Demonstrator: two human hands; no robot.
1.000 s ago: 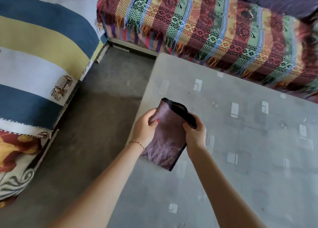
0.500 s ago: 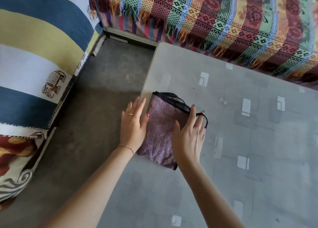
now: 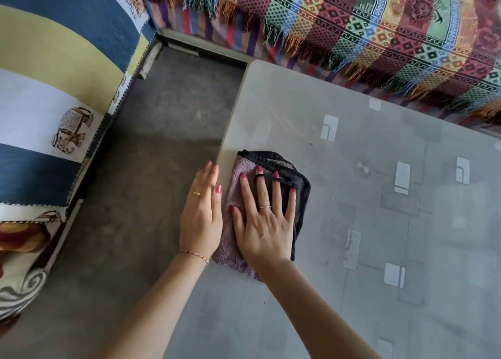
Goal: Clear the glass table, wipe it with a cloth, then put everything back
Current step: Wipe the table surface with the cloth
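A folded mauve cloth [image 3: 235, 180] with a black border lies flat on the glass table [image 3: 366, 196], close to the table's left edge. My right hand [image 3: 264, 217] presses down on the cloth with straight, spread fingers; a thin black loop of the cloth crosses two of them. My left hand [image 3: 202, 215] lies flat beside it with straight fingers, over the table's left edge and the cloth's left side.
A striped blue, yellow and white sofa [image 3: 54, 87] stands to the left across a strip of grey floor [image 3: 151, 169]. A sofa under a multicoloured fringed throw [image 3: 379, 33] runs along the table's far side. White square marks show through the glass.
The cloth was held up in both hands, then laid on the table. Both hands have flattened, and my right hand now lies fully on the cloth.
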